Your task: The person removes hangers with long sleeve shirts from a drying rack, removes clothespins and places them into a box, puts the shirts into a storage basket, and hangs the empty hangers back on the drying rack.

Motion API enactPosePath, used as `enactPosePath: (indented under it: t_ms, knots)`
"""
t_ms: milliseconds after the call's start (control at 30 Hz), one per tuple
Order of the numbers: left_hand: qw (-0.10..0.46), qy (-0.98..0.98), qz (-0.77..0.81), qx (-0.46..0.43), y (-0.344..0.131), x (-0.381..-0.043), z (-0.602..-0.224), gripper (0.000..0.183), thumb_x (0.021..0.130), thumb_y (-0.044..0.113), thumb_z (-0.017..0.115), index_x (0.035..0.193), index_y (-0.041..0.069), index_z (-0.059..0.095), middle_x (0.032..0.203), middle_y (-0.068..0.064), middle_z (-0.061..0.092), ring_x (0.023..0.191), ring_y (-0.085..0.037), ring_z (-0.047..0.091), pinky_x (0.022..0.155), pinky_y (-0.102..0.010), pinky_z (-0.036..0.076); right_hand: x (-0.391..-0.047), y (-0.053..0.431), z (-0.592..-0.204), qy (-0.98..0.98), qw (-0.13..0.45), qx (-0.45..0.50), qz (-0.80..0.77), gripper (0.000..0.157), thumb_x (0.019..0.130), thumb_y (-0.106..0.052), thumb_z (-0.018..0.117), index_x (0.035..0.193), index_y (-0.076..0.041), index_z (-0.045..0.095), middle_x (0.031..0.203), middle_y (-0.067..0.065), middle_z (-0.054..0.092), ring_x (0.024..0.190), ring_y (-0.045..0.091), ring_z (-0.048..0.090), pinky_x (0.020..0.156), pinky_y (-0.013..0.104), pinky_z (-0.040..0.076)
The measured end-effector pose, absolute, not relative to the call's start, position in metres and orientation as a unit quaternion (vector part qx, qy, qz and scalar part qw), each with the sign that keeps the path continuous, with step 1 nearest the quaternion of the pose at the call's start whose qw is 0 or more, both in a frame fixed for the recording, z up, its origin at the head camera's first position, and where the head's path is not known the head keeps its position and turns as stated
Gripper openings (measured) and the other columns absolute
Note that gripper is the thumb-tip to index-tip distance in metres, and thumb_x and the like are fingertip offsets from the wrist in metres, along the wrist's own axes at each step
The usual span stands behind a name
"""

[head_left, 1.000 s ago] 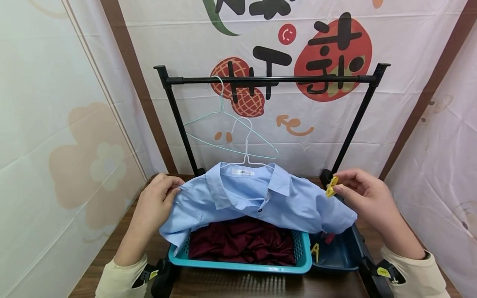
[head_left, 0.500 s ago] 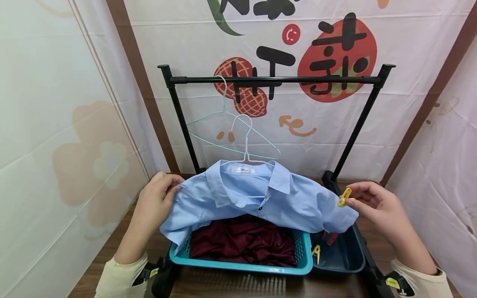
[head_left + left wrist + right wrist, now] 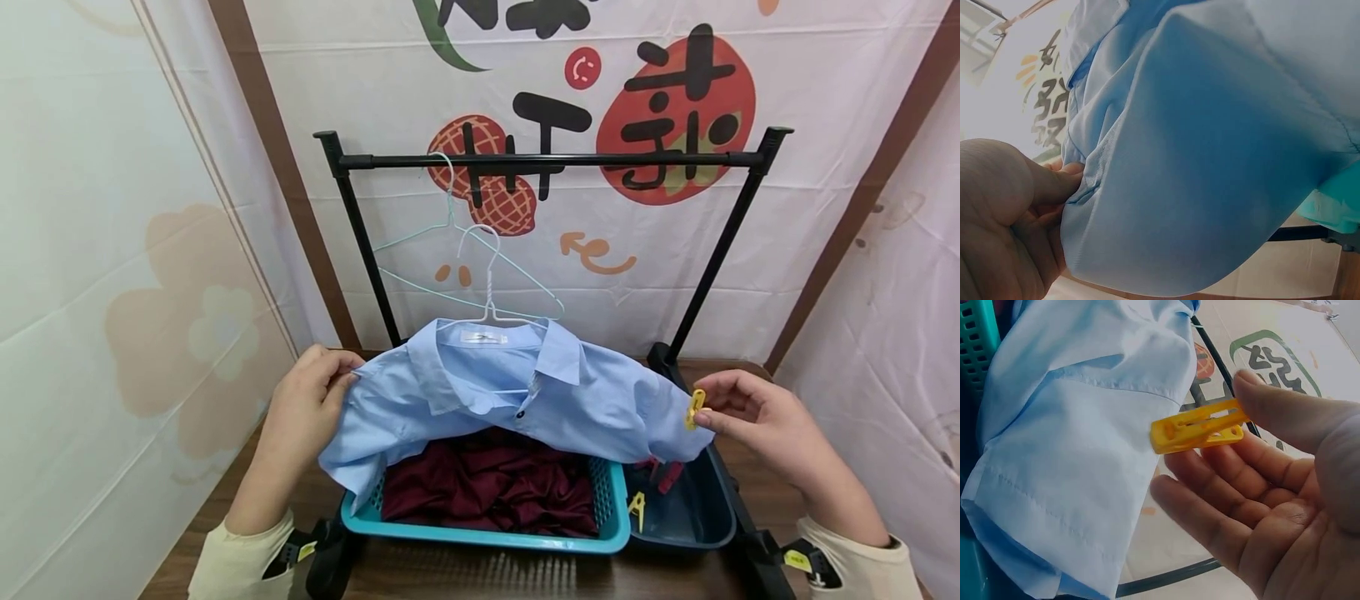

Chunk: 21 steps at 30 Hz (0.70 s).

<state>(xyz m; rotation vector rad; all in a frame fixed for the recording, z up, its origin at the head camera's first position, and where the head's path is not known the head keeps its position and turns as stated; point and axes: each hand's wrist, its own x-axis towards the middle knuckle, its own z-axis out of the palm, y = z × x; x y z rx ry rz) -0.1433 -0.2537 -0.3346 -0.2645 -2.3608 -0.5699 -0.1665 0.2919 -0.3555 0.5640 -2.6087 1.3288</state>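
A light blue collared shirt (image 3: pixel 517 400) sits on a white wire hanger (image 3: pixel 489 283), its lower part draped over the turquoise basket. At its shoulder on the left side of the head view, my left hand (image 3: pixel 303 408) pinches the cloth; the left wrist view shows thumb and fingers on a fold of the shirt (image 3: pixel 1166 156). My right hand (image 3: pixel 772 425) pinches a yellow clothespin (image 3: pixel 1194 428) between thumb and fingers. The clothespin's tip meets the edge of the other sleeve (image 3: pixel 1085 425); I cannot tell whether it grips the cloth.
The turquoise basket (image 3: pixel 487 540) holds dark red cloth (image 3: pixel 487 492). Beside it, a dark blue bin (image 3: pixel 686 533) contains a yellow clothespin (image 3: pixel 637 510) and red ones (image 3: pixel 670 477). Behind stands a black rack (image 3: pixel 555 160) with a mint wire hanger (image 3: pixel 450 208) on its bar.
My right hand has moved right and down with the clothespin, then brought it to the sleeve's edge. The shirt and white hanger have risen slightly, while my left hand keeps its pinch.
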Motion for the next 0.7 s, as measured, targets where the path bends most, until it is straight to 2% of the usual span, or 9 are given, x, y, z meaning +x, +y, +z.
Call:
enactPosePath:
  t_ms: [133, 233, 533, 700]
  knots:
    - [0.342, -0.908, -0.220, -0.101, -0.255, -0.144, -0.335, 0.017, 0.094, -0.004, 0.069, 0.101, 0.011, 0.073, 0.088, -0.001, 0.057, 0.076, -0.015, 0.051, 0.068, -0.032, 0.040, -0.167, 0.295, -0.356, -0.872, 0.062, 0.210, 0.438, 0.030, 0.095, -0.014, 0.075, 0.121, -0.005, 0.064, 0.108, 0.010, 0.070, 0.091, 0.010, 0.070, 0.075, 0.022, 0.058]
    - [0.343, -0.907, -0.220, -0.104, -0.254, -0.145, -0.335, 0.017, 0.094, -0.004, 0.069, 0.101, 0.010, 0.073, 0.087, -0.001, 0.057, 0.076, -0.015, 0.051, 0.068, -0.030, 0.040, -0.165, 0.296, -0.355, -0.872, 0.074, 0.219, 0.431, 0.026, 0.096, -0.013, 0.073, 0.120, -0.007, 0.066, 0.109, 0.010, 0.072, 0.092, 0.008, 0.069, 0.076, 0.020, 0.057]
    - [0.348, -0.905, -0.218, -0.113, -0.253, -0.146, -0.337, 0.018, 0.093, -0.005, 0.069, 0.101, 0.011, 0.073, 0.087, 0.000, 0.057, 0.076, -0.013, 0.050, 0.069, -0.026, 0.038, -0.160, 0.290, -0.352, -0.858, 0.167, 0.218, 0.434, 0.022, 0.095, -0.004, 0.072, 0.116, -0.011, 0.070, 0.108, -0.003, 0.071, 0.089, 0.006, 0.068, 0.072, 0.019, 0.057]
    - [0.348, -0.904, -0.213, -0.122, -0.251, -0.145, -0.338, 0.019, 0.093, -0.005, 0.070, 0.101, 0.012, 0.073, 0.088, 0.001, 0.057, 0.077, -0.012, 0.050, 0.069, -0.025, 0.039, -0.161, 0.279, -0.354, -0.852, 0.230, 0.229, 0.412, 0.026, 0.091, 0.001, 0.075, 0.114, -0.012, 0.073, 0.110, -0.002, 0.071, 0.096, 0.000, 0.065, 0.076, 0.011, 0.053]
